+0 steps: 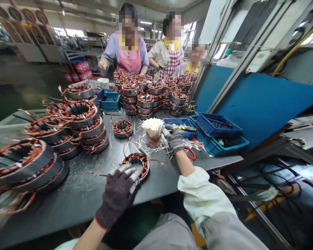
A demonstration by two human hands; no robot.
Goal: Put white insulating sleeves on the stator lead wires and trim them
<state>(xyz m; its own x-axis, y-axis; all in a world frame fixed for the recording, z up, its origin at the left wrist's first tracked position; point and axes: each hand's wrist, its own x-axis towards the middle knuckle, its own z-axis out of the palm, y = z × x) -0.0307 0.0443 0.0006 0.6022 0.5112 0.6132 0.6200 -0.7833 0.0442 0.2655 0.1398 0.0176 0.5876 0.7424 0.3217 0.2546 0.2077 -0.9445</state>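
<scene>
Left hand [119, 189]: fingers half open, laid over copper-wound ring [145, 166], lower centre of frame. Right hand [173, 139] beside cup of white sticks [153, 140], centre; fingers curled, can't tell what's held. Stacked rings [90, 133], left.

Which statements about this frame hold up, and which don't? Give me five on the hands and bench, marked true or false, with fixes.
1. The left hand rests on a copper-wound ring. True.
2. The right hand is bare. False: it wears a grey glove.
3. A round container packed with white sticks stands beside the right hand. True.
4. All the white sticks are inside the container. False: many lie loose on the table around it.
5. Stacks of wound rings stand only along the left of the table. False: other stacks stand at its far side.
</scene>
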